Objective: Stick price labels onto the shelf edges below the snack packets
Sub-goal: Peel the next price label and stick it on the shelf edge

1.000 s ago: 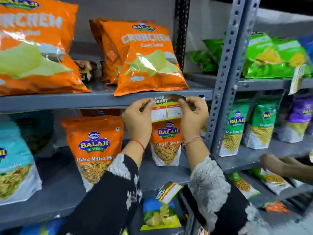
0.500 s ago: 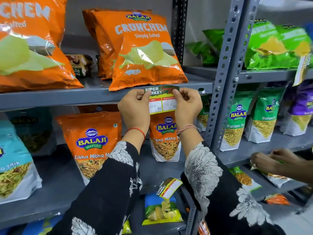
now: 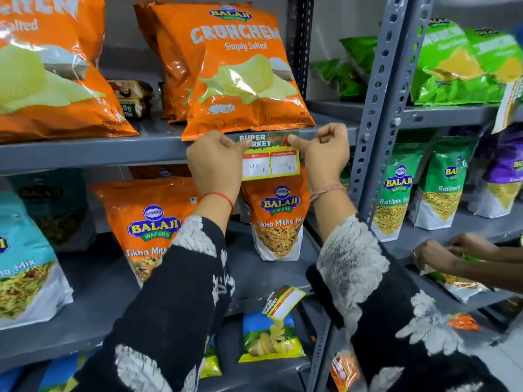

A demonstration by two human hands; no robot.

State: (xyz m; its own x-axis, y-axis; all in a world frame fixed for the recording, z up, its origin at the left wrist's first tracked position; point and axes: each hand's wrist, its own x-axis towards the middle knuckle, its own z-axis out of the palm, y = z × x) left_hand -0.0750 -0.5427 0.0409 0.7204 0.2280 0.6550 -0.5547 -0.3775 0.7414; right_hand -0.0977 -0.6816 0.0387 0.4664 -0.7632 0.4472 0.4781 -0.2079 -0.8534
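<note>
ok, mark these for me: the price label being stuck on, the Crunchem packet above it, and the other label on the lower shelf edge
price label (image 3: 270, 158), head view, on its yellow lower half.
Crunchem packet (image 3: 240, 72), head view, on the orange front face.
lower label (image 3: 283, 301), head view, on its tilted middle.

The price label is reading "SUPER MARKET", with "MRP" over "40 Rs" and "Discounted Price" over "20 Rs". At its 12 o'clock, the chips bag is showing "BALAJI WAFERS", "CRUNCHEM", "Simply Salted". At 6 o'clock, the orange pouch is showing "BALAJI WAFERS", "Tikha Mitha Mix". At 3 o'clock, the green pouch is reading "BALAJI WAFERS", "Ratlami".
</note>
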